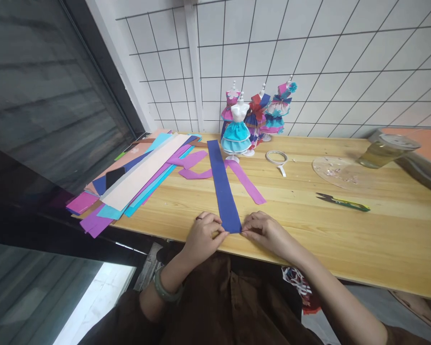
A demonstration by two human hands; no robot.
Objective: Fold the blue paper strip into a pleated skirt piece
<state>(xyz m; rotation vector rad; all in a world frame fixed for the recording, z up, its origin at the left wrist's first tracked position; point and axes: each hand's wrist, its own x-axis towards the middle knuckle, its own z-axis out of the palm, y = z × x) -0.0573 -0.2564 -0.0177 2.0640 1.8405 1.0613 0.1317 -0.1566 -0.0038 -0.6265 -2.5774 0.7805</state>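
Observation:
A long dark blue strip (223, 189), fabric or paper, lies flat on the wooden table, running away from me. My left hand (207, 232) pinches the left corner of its near end between thumb and fingers. At the right corner of that same end, my right hand (260, 229) is closed in a pinch. A purple strip (244, 182) lies just right of the blue one, and another looped purple strip (197, 173) is on its left. Beyond the far end stands a small white dress form in a tiered turquoise skirt (236, 134).
A pile of coloured strips (143, 177) covers the table's left side. More dressed forms (278, 108) stand by the tiled wall. To the right are a tape roll (276, 156), thread snips (343, 202), a clear dish (339, 172) with small bits, and a cup of liquid (384, 152).

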